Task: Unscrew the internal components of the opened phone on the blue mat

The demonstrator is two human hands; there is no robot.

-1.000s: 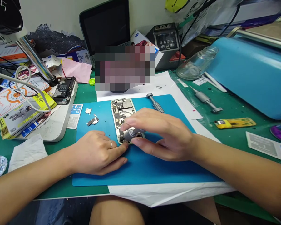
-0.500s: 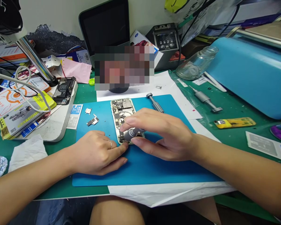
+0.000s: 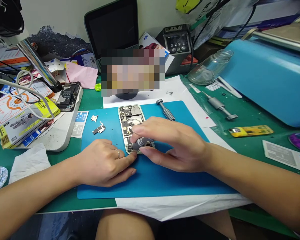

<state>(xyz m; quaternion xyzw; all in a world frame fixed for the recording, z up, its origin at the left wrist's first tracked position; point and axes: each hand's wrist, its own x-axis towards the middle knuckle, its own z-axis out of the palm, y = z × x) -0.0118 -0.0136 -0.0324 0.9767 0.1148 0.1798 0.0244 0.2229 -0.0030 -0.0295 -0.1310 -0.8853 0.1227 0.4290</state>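
An opened phone (image 3: 126,121) lies on the blue mat (image 3: 150,185), its circuit boards and inner parts bare. My left hand (image 3: 103,163), a ring on one finger, is curled beside its lower end, a fingertip pressing the bottom edge. My right hand (image 3: 176,143) is over the phone's lower half, thumb and fingers closed round a grey screwdriver (image 3: 140,143). The tool's tip is hidden, low on the phone. Left of the phone lie a dark metal bracket (image 3: 99,129), a small silver part (image 3: 94,118) and tiny screws.
Behind the phone lies another grey screwdriver (image 3: 165,110), and a third screwdriver (image 3: 218,105) is on the right. A yellow cutter (image 3: 251,130), white tweezers (image 3: 229,87) and a glass jar (image 3: 210,68) are also right. Another opened phone (image 3: 68,96) rests on a white stand at left.
My right hand and the screwdriver have shifted very slightly, with the fingers turned a little on the handle. My left hand and the phone stay put.
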